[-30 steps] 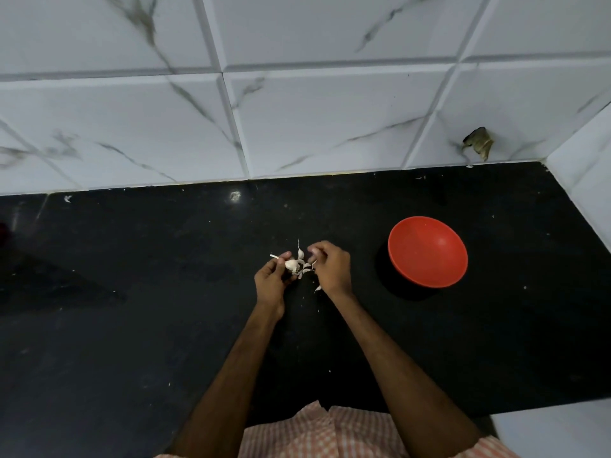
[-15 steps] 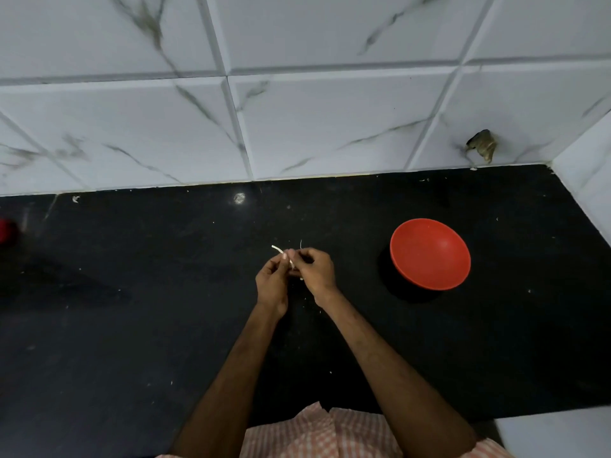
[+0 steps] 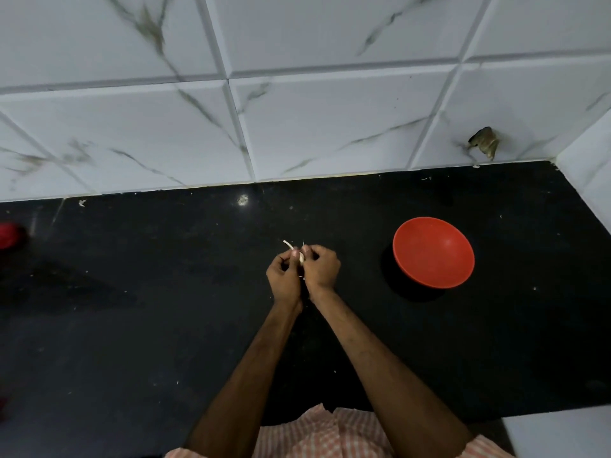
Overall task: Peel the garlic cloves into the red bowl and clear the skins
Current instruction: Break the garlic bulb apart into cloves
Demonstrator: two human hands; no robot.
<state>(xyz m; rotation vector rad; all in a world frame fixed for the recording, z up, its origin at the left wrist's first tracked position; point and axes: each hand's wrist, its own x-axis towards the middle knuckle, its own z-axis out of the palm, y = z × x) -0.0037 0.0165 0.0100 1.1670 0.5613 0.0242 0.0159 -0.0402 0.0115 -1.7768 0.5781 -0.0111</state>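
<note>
Brings both hands together over the middle of the black countertop (image 3: 158,328), backs turned toward the camera; cannot tell whether they rest on the surface or hang just above it. Curls the left hand (image 3: 283,280) around the garlic clove (image 3: 301,258), with thumb and fingertips pinching it from the left. Curls the right hand (image 3: 322,269) in the same manner, with thumb and forefinger closing on the same clove from the right. Sets the two hands touching at the fingertips and just beside each other at the heels, forearms converging from the lower edge of the view. Leaves only a small pale patch of the clove exposed between the two sets of fingertips. Appears to align its long axis roughly away from the body, but covers too much of it to tell which end is the tip. Shows a thin curved strip of skin (image 3: 287,243) rising from the far end of the clove and bending away and to the left, with a finer sliver just to its right pointing away from the body. Locates the red bowl (image 3: 433,254) to the right of the hands, well apart from them, upright on the countertop with its mouth facing up. Includes pale scraps (image 3: 81,202) scattered across the dark surface, a white veined tiled wall (image 3: 330,127) behind, a blurred red object (image 3: 8,234) cut off at the left edge, and a checked garment (image 3: 325,434) at the bottom edge.
</note>
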